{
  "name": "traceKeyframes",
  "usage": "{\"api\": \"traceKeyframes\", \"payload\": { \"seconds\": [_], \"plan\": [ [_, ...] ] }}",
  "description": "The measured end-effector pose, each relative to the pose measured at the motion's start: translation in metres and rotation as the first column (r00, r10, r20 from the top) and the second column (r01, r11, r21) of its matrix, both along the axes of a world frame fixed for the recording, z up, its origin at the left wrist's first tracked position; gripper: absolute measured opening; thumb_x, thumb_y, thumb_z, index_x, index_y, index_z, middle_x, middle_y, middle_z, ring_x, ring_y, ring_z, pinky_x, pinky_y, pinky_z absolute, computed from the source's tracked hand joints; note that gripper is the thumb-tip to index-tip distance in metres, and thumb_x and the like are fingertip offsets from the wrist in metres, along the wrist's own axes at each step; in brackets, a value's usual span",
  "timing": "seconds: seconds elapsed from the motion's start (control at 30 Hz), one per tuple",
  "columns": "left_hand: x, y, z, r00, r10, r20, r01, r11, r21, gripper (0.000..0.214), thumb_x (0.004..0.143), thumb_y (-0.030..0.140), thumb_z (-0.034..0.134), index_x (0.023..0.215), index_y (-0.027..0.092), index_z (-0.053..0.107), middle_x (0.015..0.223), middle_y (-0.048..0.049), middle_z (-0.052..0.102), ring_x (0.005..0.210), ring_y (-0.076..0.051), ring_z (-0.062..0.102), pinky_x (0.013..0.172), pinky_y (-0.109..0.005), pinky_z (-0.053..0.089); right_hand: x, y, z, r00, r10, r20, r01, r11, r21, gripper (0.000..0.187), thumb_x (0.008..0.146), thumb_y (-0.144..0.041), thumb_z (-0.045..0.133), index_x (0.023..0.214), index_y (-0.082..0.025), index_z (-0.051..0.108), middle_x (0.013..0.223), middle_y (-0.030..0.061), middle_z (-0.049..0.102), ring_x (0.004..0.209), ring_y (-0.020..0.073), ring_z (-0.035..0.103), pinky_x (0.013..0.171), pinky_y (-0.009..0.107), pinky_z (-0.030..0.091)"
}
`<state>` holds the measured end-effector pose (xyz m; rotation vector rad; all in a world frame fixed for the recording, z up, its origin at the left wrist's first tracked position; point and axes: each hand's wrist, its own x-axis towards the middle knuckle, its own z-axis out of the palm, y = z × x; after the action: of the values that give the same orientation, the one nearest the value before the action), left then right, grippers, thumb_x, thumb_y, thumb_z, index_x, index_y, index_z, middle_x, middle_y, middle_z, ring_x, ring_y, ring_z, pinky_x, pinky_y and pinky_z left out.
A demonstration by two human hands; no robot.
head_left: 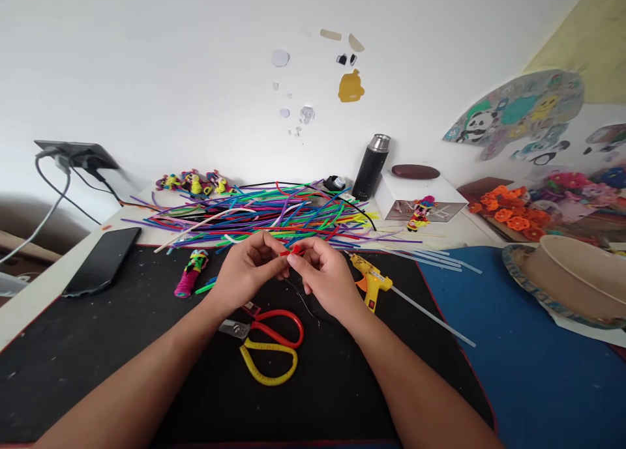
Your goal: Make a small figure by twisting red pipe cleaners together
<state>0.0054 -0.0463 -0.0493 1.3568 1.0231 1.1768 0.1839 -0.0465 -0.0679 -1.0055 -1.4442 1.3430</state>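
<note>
My left hand (250, 271) and my right hand (325, 273) meet above the black mat (337, 390), each pinching a small red piece of pipe cleaner (296, 249) between thumb and forefinger. Most of that piece is covered by my fingers. Below my hands lie scissors (271, 345) with one red and one yellow handle, the blades partly under my left wrist. A yellow glue gun (370, 281) with a clear glue stick in it rests just right of my right hand. Left of my left hand lies a small pink and green pipe-cleaner figure (190, 273).
A heap of coloured pipe cleaners (274, 214) spreads behind the mat. A phone (102, 263) lies at the left. A black thermos (372, 167) stands beside a white box (423, 195) at the back. On the right are loose glue sticks (440, 261) and a beige bowl (581, 273).
</note>
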Motion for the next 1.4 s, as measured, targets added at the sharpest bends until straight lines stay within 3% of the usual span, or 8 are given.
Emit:
{"api": "traceKeyframes", "payload": {
  "seconds": [0.13, 0.27, 0.37, 0.5, 0.63, 0.83, 1.17, 1.4],
  "plan": [
    [-0.001, 0.002, 0.001, 0.999, -0.03, 0.022, 0.03, 0.999, -0.027, 0.035, 0.075, 0.042, 0.091, 0.084, 0.018, 0.067, 0.067, -0.0005, 0.072, 0.058, -0.016, 0.07, 0.057, -0.026, 0.056, 0.0, -0.002, 0.001, 0.997, -0.011, 0.075, 0.008, 0.999, 0.047, 0.021, 0.096, -0.042, 0.066, 0.098, -0.021, 0.065, 0.069, -0.0036, 0.062, 0.047, 0.0087, 0.05, 0.046, 0.023, 0.038],
    [-0.001, 0.001, -0.003, 1.0, -0.016, -0.007, 0.016, 1.0, 0.006, 0.033, 0.078, 0.041, 0.089, 0.085, 0.018, 0.066, 0.071, -0.0001, 0.072, 0.061, -0.015, 0.069, 0.06, -0.027, 0.056, 0.0, -0.001, 0.001, 0.999, -0.014, 0.04, 0.013, 1.0, 0.023, 0.023, 0.096, -0.043, 0.067, 0.105, -0.021, 0.065, 0.066, -0.0054, 0.059, 0.045, 0.0089, 0.049, 0.045, 0.023, 0.037],
    [-0.001, 0.0, -0.008, 0.995, 0.006, -0.104, 0.001, 0.998, 0.07, 0.028, 0.084, 0.039, 0.084, 0.088, 0.019, 0.065, 0.073, 0.0002, 0.07, 0.065, -0.016, 0.068, 0.063, -0.027, 0.055, 0.001, 0.001, 0.0, 0.999, -0.019, -0.035, 0.019, 1.0, -0.008, 0.028, 0.096, -0.046, 0.067, 0.11, -0.022, 0.065, 0.062, -0.0081, 0.053, 0.042, 0.0089, 0.048, 0.043, 0.022, 0.036],
    [-0.003, -0.001, -0.011, 0.975, 0.015, -0.222, 0.014, 0.991, 0.13, 0.023, 0.089, 0.039, 0.078, 0.088, 0.02, 0.065, 0.079, -0.0018, 0.071, 0.071, -0.018, 0.069, 0.067, -0.029, 0.055, 0.0, 0.0, 0.001, 0.999, -0.018, -0.03, 0.017, 1.0, -0.01, 0.026, 0.093, -0.045, 0.07, 0.101, -0.022, 0.066, 0.062, -0.0076, 0.055, 0.042, 0.0081, 0.048, 0.043, 0.022, 0.035],
    [-0.002, 0.0, -0.007, 0.99, -0.007, -0.139, 0.015, 0.998, 0.058, 0.028, 0.084, 0.042, 0.082, 0.087, 0.02, 0.065, 0.073, -0.0009, 0.07, 0.065, -0.018, 0.068, 0.063, -0.029, 0.056, 0.001, 0.001, 0.004, 0.999, -0.032, -0.024, 0.031, 0.999, -0.04, 0.025, 0.092, -0.046, 0.069, 0.092, -0.021, 0.066, 0.057, -0.007, 0.055, 0.041, 0.0087, 0.047, 0.043, 0.022, 0.035],
    [-0.007, 0.008, -0.002, 0.999, -0.012, 0.037, 0.013, 1.0, -0.004, 0.032, 0.08, 0.039, 0.086, 0.085, 0.02, 0.061, 0.066, -0.0004, 0.071, 0.058, -0.017, 0.068, 0.056, -0.028, 0.053, 0.008, 0.01, 0.006, 0.97, -0.137, -0.203, 0.1, 0.978, -0.184, 0.037, 0.084, -0.054, 0.076, 0.088, -0.019, 0.066, 0.05, -0.0081, 0.049, 0.039, 0.0093, 0.044, 0.038, 0.021, 0.03],
    [-0.015, 0.015, -0.011, 0.992, 0.013, 0.128, -0.013, 1.0, -0.002, 0.026, 0.083, 0.032, 0.084, 0.087, 0.019, 0.062, 0.068, -0.0009, 0.072, 0.059, -0.017, 0.069, 0.058, -0.028, 0.053, 0.012, 0.012, 0.01, 0.899, -0.105, -0.425, -0.059, 0.933, -0.356, 0.05, 0.081, -0.063, 0.078, 0.094, -0.015, 0.074, 0.054, -0.0049, 0.053, 0.041, 0.0089, 0.045, 0.04, 0.022, 0.025],
    [-0.014, 0.015, -0.01, 0.993, 0.01, 0.118, -0.01, 1.0, -0.006, 0.026, 0.084, 0.033, 0.084, 0.087, 0.019, 0.061, 0.068, -0.0007, 0.072, 0.06, -0.017, 0.068, 0.059, -0.028, 0.053, 0.013, 0.013, 0.01, 0.869, -0.086, -0.488, -0.139, 0.903, -0.406, 0.053, 0.079, -0.064, 0.08, 0.1, -0.016, 0.075, 0.057, -0.0052, 0.055, 0.041, 0.0084, 0.043, 0.041, 0.023, 0.024]
  ]
}}
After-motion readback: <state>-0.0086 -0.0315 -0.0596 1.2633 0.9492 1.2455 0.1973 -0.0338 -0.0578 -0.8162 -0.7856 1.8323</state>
